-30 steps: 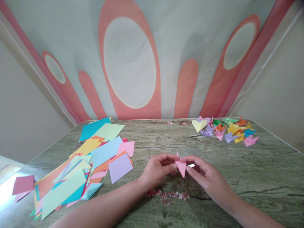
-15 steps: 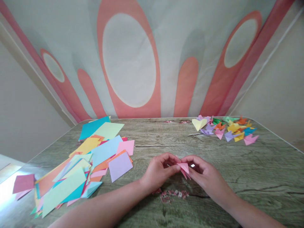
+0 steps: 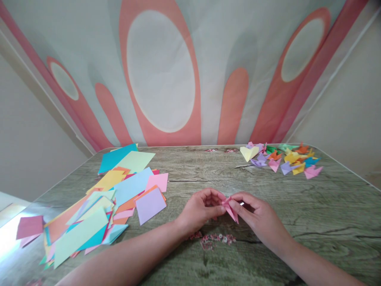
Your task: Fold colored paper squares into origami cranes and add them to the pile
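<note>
Between my two hands is a small folded pink paper (image 3: 231, 211), held just above the table with a pointed end hanging down. My left hand (image 3: 202, 208) pinches its left side between thumb and fingers. From the right, my right hand (image 3: 253, 210) grips it with thumb and forefinger. Parts of the paper are hidden behind the fingers. Below the hands, a pink floral pattern (image 3: 218, 239) shows on the wood-grain table (image 3: 190, 171).
Loose coloured paper sheets (image 3: 80, 234) are spread over the table's left side, with a purple square (image 3: 151, 204) nearest my left hand. Several small folded paper figures (image 3: 293, 159) lie at the back right, beside a pale yellow paper heart (image 3: 249, 153). A patterned backdrop (image 3: 160, 71) stands behind.
The pink paper has turned in my fingers, so its wide flap no longer faces me and a narrow point slants down. My right thumb has moved up onto it. The view has shifted slightly.
</note>
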The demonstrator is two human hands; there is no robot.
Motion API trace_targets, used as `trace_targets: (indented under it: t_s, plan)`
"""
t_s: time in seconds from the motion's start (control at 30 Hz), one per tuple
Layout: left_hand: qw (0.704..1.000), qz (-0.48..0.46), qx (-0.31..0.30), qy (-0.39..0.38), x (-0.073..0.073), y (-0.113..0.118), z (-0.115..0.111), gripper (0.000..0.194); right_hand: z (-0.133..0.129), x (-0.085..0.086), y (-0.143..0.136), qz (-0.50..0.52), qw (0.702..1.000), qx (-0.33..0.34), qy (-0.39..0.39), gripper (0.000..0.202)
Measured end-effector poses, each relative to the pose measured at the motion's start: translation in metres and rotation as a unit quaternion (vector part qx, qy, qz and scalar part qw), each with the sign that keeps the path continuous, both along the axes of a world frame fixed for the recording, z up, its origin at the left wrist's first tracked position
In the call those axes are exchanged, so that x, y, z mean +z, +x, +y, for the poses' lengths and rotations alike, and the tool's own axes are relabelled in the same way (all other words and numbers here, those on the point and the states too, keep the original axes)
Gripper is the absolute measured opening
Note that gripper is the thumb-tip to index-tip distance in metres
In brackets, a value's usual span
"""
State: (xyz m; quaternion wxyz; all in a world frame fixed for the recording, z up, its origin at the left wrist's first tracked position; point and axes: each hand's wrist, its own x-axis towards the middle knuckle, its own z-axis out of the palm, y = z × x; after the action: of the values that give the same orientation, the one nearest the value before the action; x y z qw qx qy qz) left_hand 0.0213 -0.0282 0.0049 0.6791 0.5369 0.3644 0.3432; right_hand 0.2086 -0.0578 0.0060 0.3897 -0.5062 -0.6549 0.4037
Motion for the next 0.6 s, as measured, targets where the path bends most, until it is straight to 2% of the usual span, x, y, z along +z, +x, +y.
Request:
trace_targets:
  t_s: [0.13, 0.27, 0.37, 0.47, 0.6]
  plan:
    - [1.000, 0.012, 0.000, 0.006, -0.0008, 0.0017, 0.0000, 0.034, 0.0019, -0.0033, 0.0010, 0.025, 0.999, -0.007, -0.036, 0.027]
    - [0.996, 0.043, 0.065, 0.044, 0.0014, 0.0017, 0.0001, 0.039, 0.0051, -0.0084, 0.0017, 0.066, 0.996, 0.012, -0.061, 0.027]
    - [0.999, 0.012, 0.046, -0.021, 0.0028, 0.0014, -0.0007, 0.049, 0.0052, -0.0095, 0.0010, 0.091, 0.993, 0.028, -0.075, 0.028]
    - [0.997, -0.014, 0.007, -0.080, 0.0035, 0.0015, -0.0021, 0.041, 0.0026, -0.0062, -0.0003, 0.075, 0.995, 0.034, -0.059, 0.027]
    - [0.993, -0.028, 0.001, -0.111, 0.0042, 0.0012, -0.0025, 0.037, -0.0002, -0.0009, -0.0015, 0.018, 0.999, 0.028, -0.018, 0.023]
